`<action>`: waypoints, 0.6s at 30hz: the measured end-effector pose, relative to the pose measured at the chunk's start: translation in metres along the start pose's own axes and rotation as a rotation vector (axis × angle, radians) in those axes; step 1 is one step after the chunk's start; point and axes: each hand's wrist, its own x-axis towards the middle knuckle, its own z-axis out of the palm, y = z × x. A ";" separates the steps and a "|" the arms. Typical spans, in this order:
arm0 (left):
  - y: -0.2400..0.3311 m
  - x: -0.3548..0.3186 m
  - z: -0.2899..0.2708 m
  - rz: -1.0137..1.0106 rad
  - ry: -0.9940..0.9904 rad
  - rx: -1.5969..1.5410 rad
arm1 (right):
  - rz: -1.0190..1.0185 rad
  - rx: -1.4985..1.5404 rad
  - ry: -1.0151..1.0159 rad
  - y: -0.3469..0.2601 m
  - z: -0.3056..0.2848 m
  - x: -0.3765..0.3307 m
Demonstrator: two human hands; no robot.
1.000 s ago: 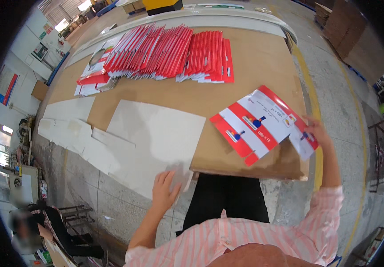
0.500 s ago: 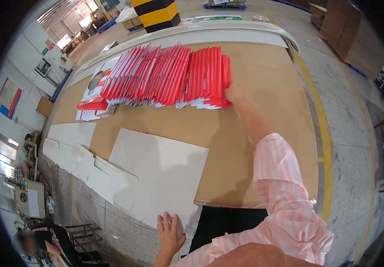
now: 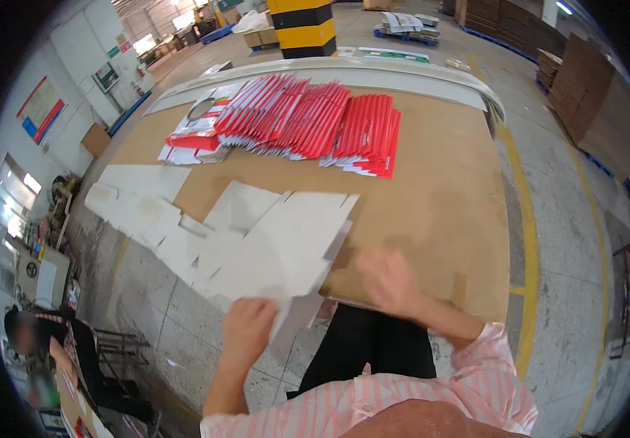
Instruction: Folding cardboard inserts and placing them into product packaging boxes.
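On the near-left side of the bench (image 3: 450, 175), I've got a white carton blank (image 3: 293, 226) lying plain face up, slots cut along its edges. It sits on another white sheet (image 3: 236, 208), which shows beyond its far-left side; near end juts past the bench edge, above the concrete floor (image 3: 173, 321).

L hand (image 3: 249, 323) is at that near end, fingers bent in, knuckles up, touching the blank's edge approx. at its near corner. Can't tell from my feed if it's actually clamped on the board, as the fingertips are hidden. R hand (image 3: 389, 281) is well apart from L, over the bench's near edge, just right of the blank & not touching it. It's motion-blurred; fingers look part-curled, nothing visible in it, but can't tell how far open.

Far side of bench: long row of red-and-white cartons (image 3: 362, 131), folded flat, overlapping & leaning, w/ a few lying flat at the L end. Brown surface btwn row & blank. More white cardboard pieces (image 3: 136, 208) run along the L edge, next to the blank.

Bkgd: black-and-yellow pillar (image 3: 304, 33) past the far edge; seated co-worker (image 3: 85, 358) lower L, well away from both hands.
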 end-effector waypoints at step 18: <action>0.040 0.058 0.152 0.246 -0.532 -0.129 | 0.510 0.055 0.250 -0.001 -0.125 -0.204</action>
